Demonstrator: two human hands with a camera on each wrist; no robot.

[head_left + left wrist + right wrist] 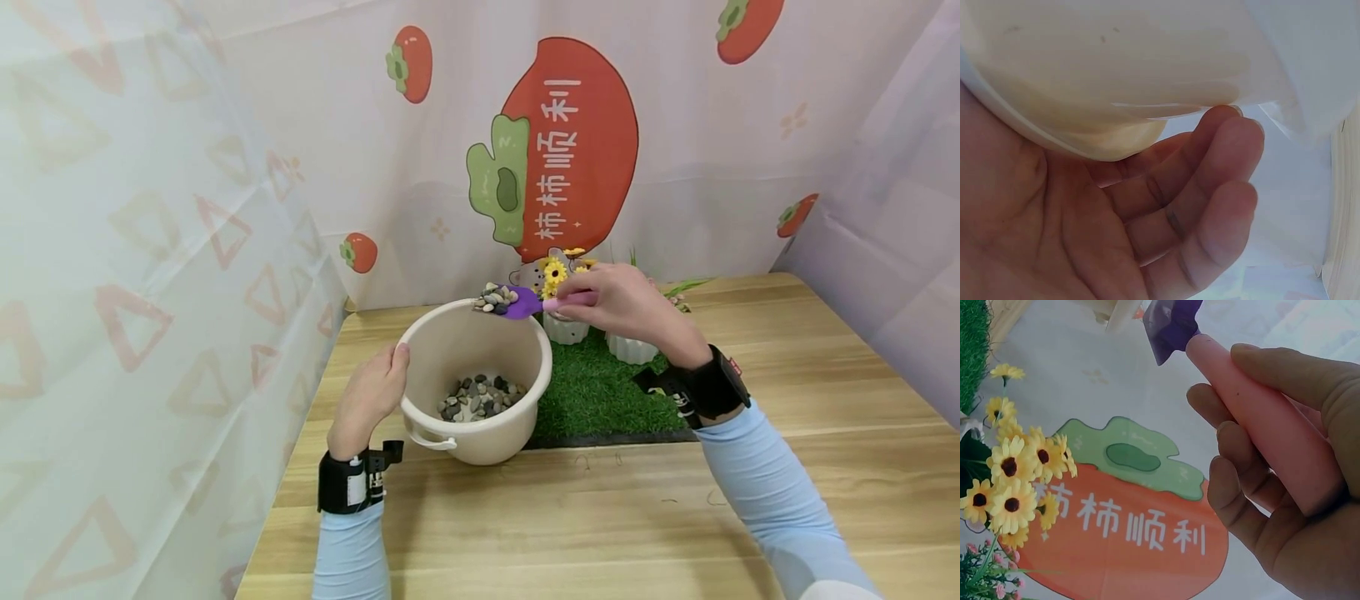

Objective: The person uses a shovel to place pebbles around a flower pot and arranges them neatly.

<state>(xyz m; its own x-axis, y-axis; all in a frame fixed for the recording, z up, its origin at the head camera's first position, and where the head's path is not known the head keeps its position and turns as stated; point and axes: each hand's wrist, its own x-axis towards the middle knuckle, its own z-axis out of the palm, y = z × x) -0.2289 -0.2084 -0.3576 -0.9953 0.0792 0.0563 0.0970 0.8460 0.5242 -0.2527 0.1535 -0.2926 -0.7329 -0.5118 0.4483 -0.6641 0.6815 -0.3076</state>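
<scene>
My left hand [369, 398] grips the rim of a cream bucket [480, 437] at its left side, thumb over the edge; in the left wrist view the curled fingers [1210, 206] lie under the rim against the outer wall. Grey and tan pebbles [480, 398] cover part of the bucket's floor. With my right hand [626, 304] I hold a small trowel by its pink handle [1266, 425]. Its purple blade [523, 303] carries a heap of pebbles [495, 297] above the bucket's far right rim.
Right of the bucket, a green turf mat [600, 400] lies on the wooden table [570, 517]. White pots [632, 348] stand on it, and yellow flowers [1013, 487] rise behind my right hand. A printed curtain [420, 192] hangs behind the table and another along the left.
</scene>
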